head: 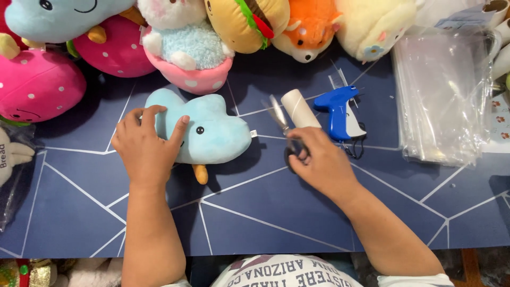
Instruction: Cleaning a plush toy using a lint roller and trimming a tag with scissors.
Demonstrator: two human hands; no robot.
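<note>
Left hand (146,144) lies flat, fingers spread, on the left end of the light-blue plush toy (210,130), left of frame centre. Toy: soft short-pile fabric, rounded cloud-like body, small black bead eye, one orange stub foot poking out at its lower edge, small white tag at its right tip.

Right hand (319,159), just right of centre, is curled around the dark handles of the scissors (281,125); metal blades are parted and point toward the upper left, just right of the toy's tag.

Just above that hand: cream cardboard-looking roll (300,108), smooth cylinder, and a blue hard-plastic tagging gun (338,109), pistol-shaped.

Right of frame: stack of clear glossy plastic bags (443,95).

Top edge: row of plush toys (191,45), fuzzy, in pink, orange, yellow.

Surface: dark-blue mat (265,218) with thin white angular lines, matte.
</note>
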